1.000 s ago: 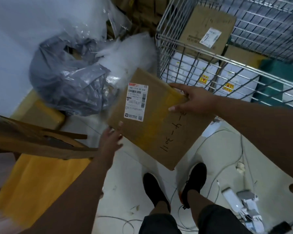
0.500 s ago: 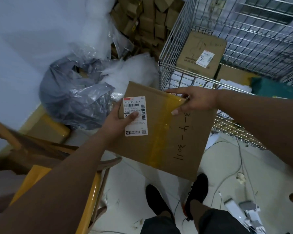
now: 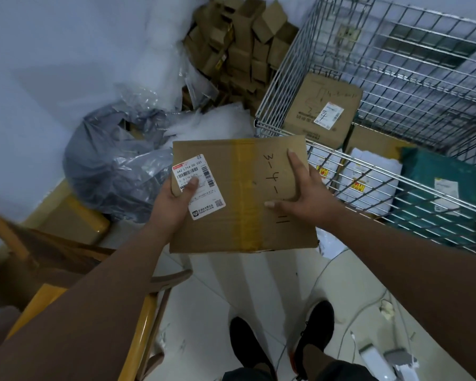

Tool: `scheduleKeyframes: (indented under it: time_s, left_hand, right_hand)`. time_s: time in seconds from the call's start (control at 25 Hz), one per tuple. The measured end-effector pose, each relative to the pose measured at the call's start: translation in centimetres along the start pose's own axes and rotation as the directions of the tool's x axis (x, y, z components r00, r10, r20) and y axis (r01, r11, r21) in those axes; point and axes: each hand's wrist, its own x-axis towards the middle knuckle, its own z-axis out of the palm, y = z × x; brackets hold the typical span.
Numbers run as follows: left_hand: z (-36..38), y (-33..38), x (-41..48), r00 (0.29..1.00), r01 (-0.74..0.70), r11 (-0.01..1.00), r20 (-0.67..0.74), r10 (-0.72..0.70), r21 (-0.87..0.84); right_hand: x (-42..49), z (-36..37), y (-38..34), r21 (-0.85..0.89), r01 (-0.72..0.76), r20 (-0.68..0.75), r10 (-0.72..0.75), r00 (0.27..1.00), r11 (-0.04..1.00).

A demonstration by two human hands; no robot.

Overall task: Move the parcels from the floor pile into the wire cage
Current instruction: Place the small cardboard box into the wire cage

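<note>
Flat brown cardboard parcel (image 3: 242, 193) held in both hands, just beside the silver wire cage (image 3: 396, 174).
Your left hand (image 3: 176, 199) pinches the left edge and your right hand (image 3: 300, 196) grips the right. Keep it level, lift it over, lower it inside.

Grey plastic bag (image 3: 107, 166), wooden chair (image 3: 66, 251)

I read "642 L714 00 032" on the white shipping label (image 3: 198, 187) of the cardboard parcel (image 3: 231, 224), with "3-4-" handwritten right of its yellow tape (image 3: 247, 193).
</note>
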Motion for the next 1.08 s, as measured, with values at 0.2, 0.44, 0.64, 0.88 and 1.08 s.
scheduleKeyframes:
  time_s: [0.2,0.44,0.64,0.88,1.08]
  left_hand:
    - [-2.0,2.9,-0.9,0.969,-0.246,0.892,0.106,0.222,0.38]
    - [-3.3,8.1,-4.3,0.932,-0.36,0.776,0.238,0.273,0.518]
    - [-1.0,13.1,-6.5,0.903,-0.426,0.713,0.307,0.3,0.556]
    - [6.4,19.7,-7.9,0.864,-0.499,0.703,0.353,0.359,0.506]
    - [14.6,25.7,-5.2,0.794,-0.605,0.636,0.422,0.437,0.48]
  right_hand:
    - [0.0,-2.1,-1.7,0.008,0.028,-0.073,-0.027,0.997,1.0]
    - [-2.9,-5.7,-5.3,0.02,0.029,-0.067,-0.027,0.997,0.999]
    - [-7.8,-10.8,-6.3,-0.014,-0.023,-0.089,0.021,0.996,1.0]
    - [-11.1,-18.3,-3.8,0.026,-0.14,-0.213,0.142,0.967,0.99]
    - [-9.7,-25.8,0.8,0.065,-0.176,-0.303,0.188,0.934,0.982]
